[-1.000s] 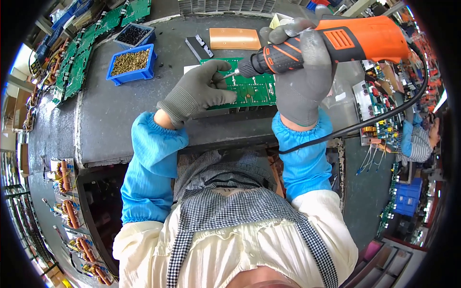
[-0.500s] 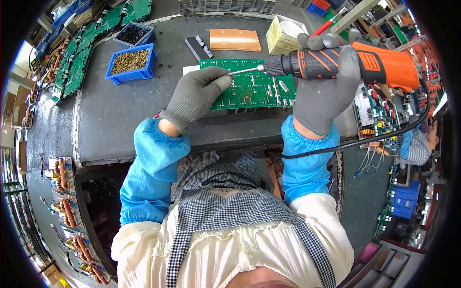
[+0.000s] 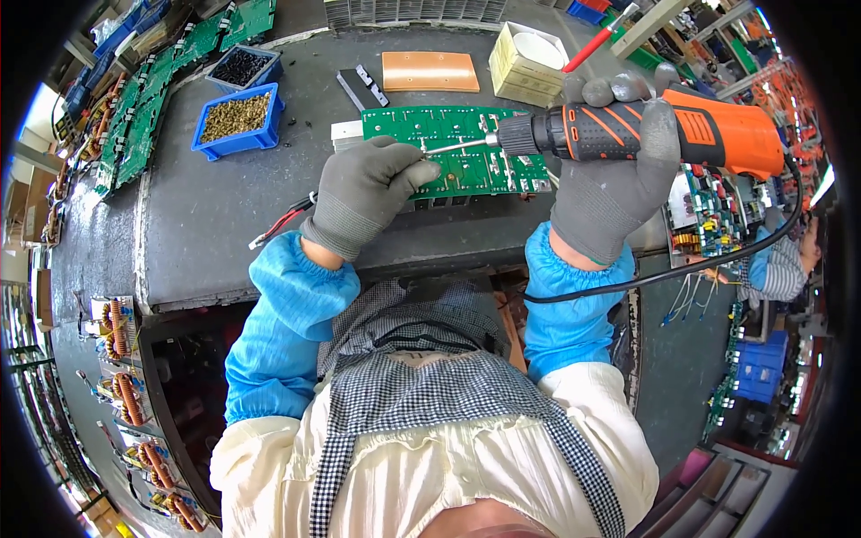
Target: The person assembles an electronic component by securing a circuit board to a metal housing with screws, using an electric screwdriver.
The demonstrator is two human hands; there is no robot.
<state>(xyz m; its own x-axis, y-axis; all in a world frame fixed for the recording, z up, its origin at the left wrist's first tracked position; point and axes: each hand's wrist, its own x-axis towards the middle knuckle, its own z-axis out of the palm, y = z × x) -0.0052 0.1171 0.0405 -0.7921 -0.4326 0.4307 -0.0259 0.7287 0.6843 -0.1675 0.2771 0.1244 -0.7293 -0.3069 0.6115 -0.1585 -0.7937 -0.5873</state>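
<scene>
My right hand (image 3: 610,193), in a grey glove, wraps round an orange and black power screwdriver (image 3: 664,133), held level with its long bit (image 3: 465,145) pointing left. My left hand (image 3: 369,190), gloved alike, is closed in a pinch at the bit's tip, above the green circuit board (image 3: 480,170). Whatever lies between its fingertips is too small and hidden to make out. The board lies on the dark bench with silvery solder points facing up and dark parts showing under its near edge. Red and black wires (image 3: 289,218) with a connector stick out beside my left wrist.
A blue tray of brass-coloured screws (image 3: 235,118) and a tray of black parts (image 3: 244,67) stand at far left. Behind the board lie a black bar (image 3: 361,88), a copper-coloured plate (image 3: 430,72) and a yellowish box (image 3: 527,63). The driver's cable (image 3: 682,263) loops right.
Both hands and the driver have shifted slightly nearer to me, with the bit still at my left fingertips. The red and black wires and a pale block at the board's left now show more.
</scene>
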